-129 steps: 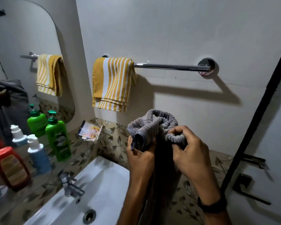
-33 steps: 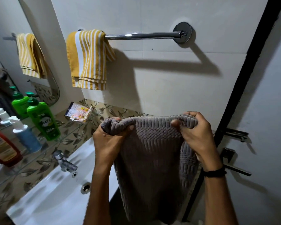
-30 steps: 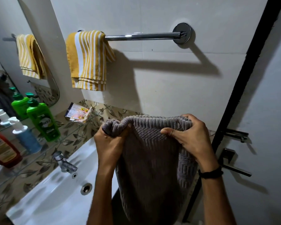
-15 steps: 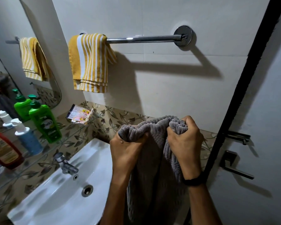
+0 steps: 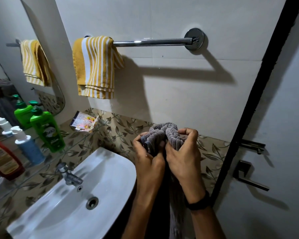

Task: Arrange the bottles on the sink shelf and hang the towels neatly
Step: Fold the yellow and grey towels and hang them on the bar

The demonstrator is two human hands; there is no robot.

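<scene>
A grey ribbed towel [image 5: 164,131] is bunched at its top edge between my left hand [image 5: 148,156] and my right hand [image 5: 184,156], which press close together; the rest hangs down between my forearms. Above, a chrome towel rail [image 5: 152,42] carries a folded yellow-and-white striped towel [image 5: 95,66] at its left end; the rail's right part is bare. On the glass sink shelf [image 5: 79,144] stand a green pump bottle [image 5: 47,130], a blue bottle with a white cap [image 5: 28,146] and a red bottle [image 5: 2,163].
A white sink [image 5: 76,200] with a tap [image 5: 67,173] lies below the shelf. A small printed sachet pack [image 5: 84,122] rests at the shelf's far end. A mirror [image 5: 16,57] is on the left. A door with a black frame [image 5: 259,100] and handle [image 5: 247,175] stands right.
The grey towel was held spread wide a second ago. My hands have since come together, gathering its top edge into a bunch, and they sit slightly lower.
</scene>
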